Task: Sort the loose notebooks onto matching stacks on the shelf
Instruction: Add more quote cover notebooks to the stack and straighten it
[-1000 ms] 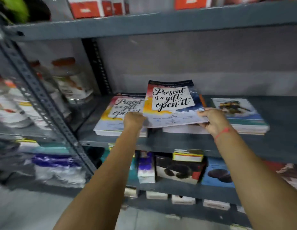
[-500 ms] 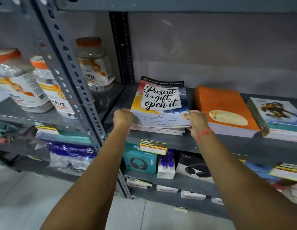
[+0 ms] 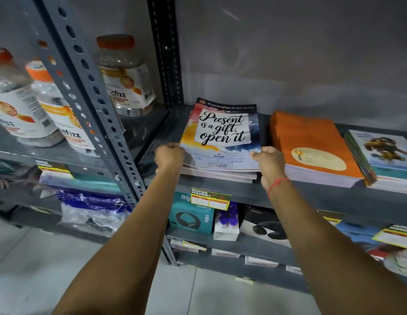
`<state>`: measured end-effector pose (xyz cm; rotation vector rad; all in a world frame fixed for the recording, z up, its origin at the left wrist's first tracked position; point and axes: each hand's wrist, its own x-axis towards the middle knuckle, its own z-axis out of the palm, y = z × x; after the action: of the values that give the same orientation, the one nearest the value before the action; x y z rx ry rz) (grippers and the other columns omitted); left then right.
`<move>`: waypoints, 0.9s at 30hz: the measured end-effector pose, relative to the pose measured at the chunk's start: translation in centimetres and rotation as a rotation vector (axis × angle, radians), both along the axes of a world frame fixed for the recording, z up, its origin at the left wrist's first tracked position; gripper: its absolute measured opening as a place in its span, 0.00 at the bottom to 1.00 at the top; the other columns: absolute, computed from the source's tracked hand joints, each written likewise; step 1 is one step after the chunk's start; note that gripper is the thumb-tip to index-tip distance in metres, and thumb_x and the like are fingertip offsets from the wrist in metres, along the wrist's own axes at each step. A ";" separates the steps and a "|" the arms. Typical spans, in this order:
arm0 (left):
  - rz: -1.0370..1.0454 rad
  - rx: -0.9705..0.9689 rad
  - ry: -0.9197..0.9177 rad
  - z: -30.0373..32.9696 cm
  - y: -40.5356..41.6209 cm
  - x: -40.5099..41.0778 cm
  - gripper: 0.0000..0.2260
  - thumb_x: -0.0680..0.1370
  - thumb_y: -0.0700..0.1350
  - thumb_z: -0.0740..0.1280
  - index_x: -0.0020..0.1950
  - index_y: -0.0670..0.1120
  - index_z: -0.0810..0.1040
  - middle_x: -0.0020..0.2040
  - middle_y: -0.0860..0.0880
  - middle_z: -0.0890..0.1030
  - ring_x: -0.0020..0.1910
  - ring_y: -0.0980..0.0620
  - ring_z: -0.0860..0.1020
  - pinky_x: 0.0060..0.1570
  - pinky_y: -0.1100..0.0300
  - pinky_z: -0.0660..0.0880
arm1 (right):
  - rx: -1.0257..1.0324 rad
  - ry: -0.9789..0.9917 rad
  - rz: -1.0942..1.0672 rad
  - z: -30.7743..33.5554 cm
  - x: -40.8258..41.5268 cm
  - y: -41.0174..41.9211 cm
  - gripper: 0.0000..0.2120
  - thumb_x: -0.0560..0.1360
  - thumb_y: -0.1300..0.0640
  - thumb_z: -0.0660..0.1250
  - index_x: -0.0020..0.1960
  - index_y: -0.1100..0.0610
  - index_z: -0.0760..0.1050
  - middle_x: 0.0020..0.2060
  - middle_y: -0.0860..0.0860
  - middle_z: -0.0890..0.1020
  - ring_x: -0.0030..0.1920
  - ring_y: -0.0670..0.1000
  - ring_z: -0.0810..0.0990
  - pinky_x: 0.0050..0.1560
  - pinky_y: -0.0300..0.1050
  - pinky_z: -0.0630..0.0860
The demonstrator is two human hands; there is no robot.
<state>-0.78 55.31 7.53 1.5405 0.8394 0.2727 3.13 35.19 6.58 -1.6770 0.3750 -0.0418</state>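
A stack of notebooks with the cover "Present is a gift, open it" lies on the grey shelf. My left hand is closed at the stack's near left corner. My right hand, a red thread on its wrist, grips the near right corner, thumb on the top cover. To the right lies an orange notebook stack, and beyond it a stack with an illustrated white-and-teal cover.
A perforated grey upright stands left of the stacks. Clear jars with orange lids fill the left bay. Below are headphone boxes, small cartons and a yellow price tag. Tiled floor lies underneath.
The "Present is a gift" notebook came from above the middle of the shelf leftward onto its matching stack. Both hands stay at its near corners. The orange stack is now uncovered.
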 end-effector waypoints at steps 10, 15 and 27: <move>-0.005 -0.026 -0.125 -1.7 0.4 -0.9 0.10 0.74 0.35 0.60 0.37 0.47 0.77 0.37 0.48 0.80 0.39 0.50 0.76 0.41 0.60 0.72 | -0.192 -0.089 0.080 -1.8 -2.1 -0.3 0.15 0.73 0.56 0.68 0.55 0.66 0.77 0.50 0.58 0.82 0.52 0.58 0.78 0.52 0.46 0.72; -0.045 -0.059 -0.264 -2.9 0.7 -2.2 0.12 0.76 0.36 0.63 0.59 0.42 0.77 0.52 0.46 0.81 0.51 0.52 0.78 0.53 0.62 0.72 | -0.393 -0.148 0.224 -4.2 -3.5 0.3 0.26 0.79 0.47 0.56 0.74 0.56 0.61 0.72 0.56 0.67 0.71 0.56 0.65 0.70 0.49 0.63; -0.286 -0.103 -0.419 -6.3 2.5 -3.7 0.24 0.71 0.28 0.66 0.67 0.37 0.69 0.44 0.52 0.81 0.41 0.64 0.79 0.46 0.73 0.77 | -0.276 -0.250 0.331 -5.3 -4.7 -1.0 0.38 0.71 0.51 0.71 0.76 0.50 0.55 0.65 0.42 0.73 0.62 0.39 0.68 0.61 0.33 0.65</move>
<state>-4.51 57.84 1.21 1.4177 0.2957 0.3221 -1.59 34.17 1.23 -1.9602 -0.1048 -0.0590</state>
